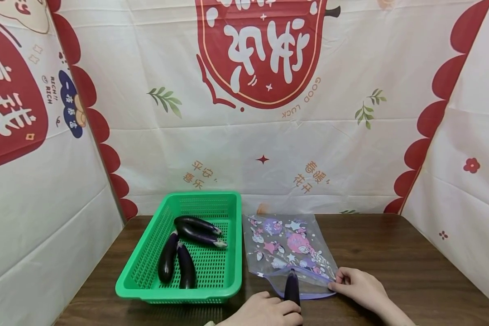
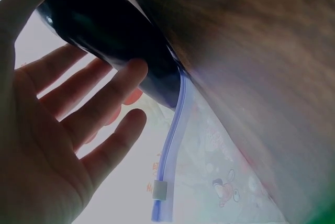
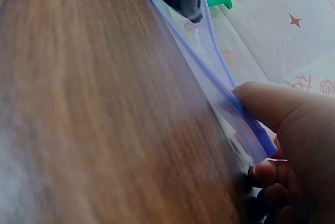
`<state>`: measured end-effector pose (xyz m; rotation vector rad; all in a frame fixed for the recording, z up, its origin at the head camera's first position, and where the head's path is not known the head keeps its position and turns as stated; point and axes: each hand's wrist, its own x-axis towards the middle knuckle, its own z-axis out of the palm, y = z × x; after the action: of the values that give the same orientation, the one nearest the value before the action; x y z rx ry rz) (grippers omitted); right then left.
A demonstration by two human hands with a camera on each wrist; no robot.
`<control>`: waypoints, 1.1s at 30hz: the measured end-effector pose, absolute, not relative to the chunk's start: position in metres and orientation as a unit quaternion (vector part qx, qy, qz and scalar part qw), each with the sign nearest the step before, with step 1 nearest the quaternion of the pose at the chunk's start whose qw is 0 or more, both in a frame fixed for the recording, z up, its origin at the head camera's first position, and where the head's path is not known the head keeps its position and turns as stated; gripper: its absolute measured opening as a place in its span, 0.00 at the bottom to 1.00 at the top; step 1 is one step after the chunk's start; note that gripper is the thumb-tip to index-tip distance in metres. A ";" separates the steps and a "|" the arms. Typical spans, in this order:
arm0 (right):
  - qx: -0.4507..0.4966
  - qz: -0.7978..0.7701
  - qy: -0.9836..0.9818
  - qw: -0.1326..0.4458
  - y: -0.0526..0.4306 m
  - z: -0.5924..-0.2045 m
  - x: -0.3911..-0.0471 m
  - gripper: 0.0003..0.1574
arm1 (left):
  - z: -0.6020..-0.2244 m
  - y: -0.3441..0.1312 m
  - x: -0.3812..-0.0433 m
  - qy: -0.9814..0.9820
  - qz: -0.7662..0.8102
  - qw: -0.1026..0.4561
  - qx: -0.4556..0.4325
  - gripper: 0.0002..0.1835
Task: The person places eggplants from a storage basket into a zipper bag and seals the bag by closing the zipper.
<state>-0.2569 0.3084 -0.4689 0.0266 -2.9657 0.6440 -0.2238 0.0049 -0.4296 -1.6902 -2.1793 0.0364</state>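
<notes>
My left hand [image 1: 265,311] grips a dark purple eggplant [image 1: 292,287] between thumb and fingers at the front of the table. The eggplant's tip lies at the mouth of a clear zip bag [image 1: 269,253] with pink and purple cartoon prints, flat on the table. At the bag's right front corner, my right hand [image 1: 360,287] pinches the purple zip edge [image 3: 209,72] between thumb and fingers, and the mouth gapes around the eggplant tip. A pale slider [image 2: 159,190] sits on the zip strip in the left wrist view.
Left of the bag stands a green plastic basket [image 1: 124,280] with several eggplants [image 1: 187,267] in it. Its right wall is close beside the bag. Printed white cloth [image 1: 228,145] hangs behind and on both sides of the brown wooden table [image 1: 375,244].
</notes>
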 end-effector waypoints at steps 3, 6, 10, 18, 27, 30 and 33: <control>0.008 0.212 -0.976 0.053 0.309 -0.469 -0.257 0.22 | -0.429 0.005 -0.224 -0.780 0.016 0.174 -0.600 0.16; 0.009 0.213 -0.976 0.052 0.309 -0.469 -0.258 0.22 | -0.429 0.006 -0.225 -0.784 0.017 0.162 -0.598 0.16; 0.012 0.214 -0.976 0.050 0.309 -0.469 -0.257 0.22 | -0.430 0.007 -0.226 -0.789 0.020 0.150 -0.595 0.16; 0.012 0.212 -0.976 0.055 0.309 -0.468 -0.257 0.21 | -0.431 0.007 -0.227 -0.792 0.024 0.142 -0.593 0.16; 0.009 0.214 -0.975 0.050 0.309 -0.468 -0.257 0.21 | -0.431 0.006 -0.226 -0.786 0.026 0.158 -0.597 0.16; 0.008 0.214 -0.976 0.049 0.308 -0.468 -0.257 0.21 | -0.431 0.006 -0.227 -0.786 0.026 0.156 -0.597 0.16; 0.008 0.214 -0.976 0.049 0.308 -0.468 -0.256 0.21 | -0.431 0.006 -0.227 -0.787 0.025 0.152 -0.597 0.16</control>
<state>-0.2564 0.3082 -0.4681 0.0237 -2.9729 0.6509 -0.2267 0.0062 -0.4315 -1.7140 -2.2593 0.0706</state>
